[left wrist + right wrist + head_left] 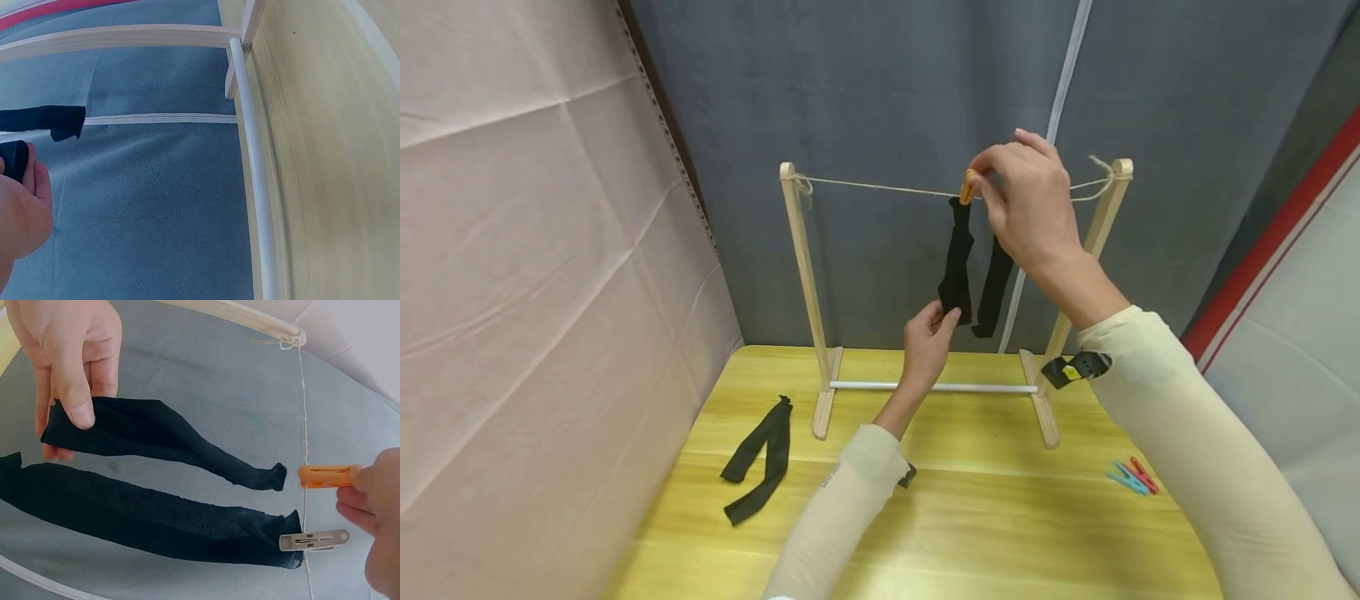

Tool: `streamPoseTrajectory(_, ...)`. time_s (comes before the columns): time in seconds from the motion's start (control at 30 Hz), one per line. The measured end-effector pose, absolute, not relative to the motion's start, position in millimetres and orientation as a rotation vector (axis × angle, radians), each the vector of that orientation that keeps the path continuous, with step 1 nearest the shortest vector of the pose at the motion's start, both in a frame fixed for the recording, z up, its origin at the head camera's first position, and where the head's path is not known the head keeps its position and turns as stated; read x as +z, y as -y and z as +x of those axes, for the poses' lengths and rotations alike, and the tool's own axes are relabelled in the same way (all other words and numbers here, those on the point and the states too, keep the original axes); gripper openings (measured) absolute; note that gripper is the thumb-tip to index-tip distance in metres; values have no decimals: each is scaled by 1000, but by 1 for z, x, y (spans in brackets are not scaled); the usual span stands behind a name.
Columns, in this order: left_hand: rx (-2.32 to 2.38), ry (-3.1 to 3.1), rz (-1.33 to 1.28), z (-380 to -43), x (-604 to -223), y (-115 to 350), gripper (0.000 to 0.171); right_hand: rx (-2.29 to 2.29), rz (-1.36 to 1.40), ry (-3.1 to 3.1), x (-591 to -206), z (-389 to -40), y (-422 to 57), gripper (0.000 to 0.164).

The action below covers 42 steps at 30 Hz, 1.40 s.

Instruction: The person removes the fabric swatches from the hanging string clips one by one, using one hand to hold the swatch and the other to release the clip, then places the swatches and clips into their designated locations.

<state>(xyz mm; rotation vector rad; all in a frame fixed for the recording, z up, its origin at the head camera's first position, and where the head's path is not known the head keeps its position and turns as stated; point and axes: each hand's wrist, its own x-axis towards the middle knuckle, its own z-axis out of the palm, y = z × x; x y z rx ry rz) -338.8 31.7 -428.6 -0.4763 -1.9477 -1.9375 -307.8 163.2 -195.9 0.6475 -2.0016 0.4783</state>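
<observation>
My left hand (927, 346) pinches the lower end of a long, narrow black cloth strip (957, 267), sock-like in shape. In the right wrist view, the strip's other end lies just short of the line. My right hand (1030, 196) holds an orange clothespin (326, 476) between thumb and fingers, its tip at the string line (305, 419). A small gap shows between that tip and the strip (162, 434). Beside it hangs a second black strip (144, 506), fixed to the line by a grey clothespin (312, 540). In the left wrist view, the left hand (25, 212) is partly cut off.
The line runs between two wooden posts (805, 275) joined below by a white rod (977, 388). Two more black strips (767, 454) lie on the yellow wooden table (962, 533) at left. Blue (1127, 479) and red clothespins (1144, 475) lie at right. A grey curtain (880, 92) hangs behind.
</observation>
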Motion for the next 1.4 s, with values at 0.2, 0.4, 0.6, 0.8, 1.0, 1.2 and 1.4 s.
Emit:
streamPoseTrajectory(0.2,-1947,1931,-473,-338,-431,-28,25,523,673,1861,-195,-308,-164,20)
streamPoseTrajectory(0.4,-1944,1927,-487,-337,-435,-23,26,484,722,1803,-199,-308,-168,28)
streamPoseTrajectory(0.6,-1952,1922,-501,-331,-437,-12,27,464,753,1795,-208,-300,-174,29)
streamPoseTrajectory(0.8,-1985,1892,-555,-321,-439,5,29,425,784,1762,-228,-286,-189,36)
streamPoseTrajectory(1.0,-1977,1905,-577,-310,-439,27,29,425,826,1706,-256,-284,-215,39)
streamPoseTrajectory(1.2,-1992,1949,-538,-295,-447,55,29,373,830,1738,-293,-279,-256,50)
streamPoseTrajectory(1.4,-1995,2012,-489,-281,-452,90,26,339,802,1702,-330,-269,-306,55)
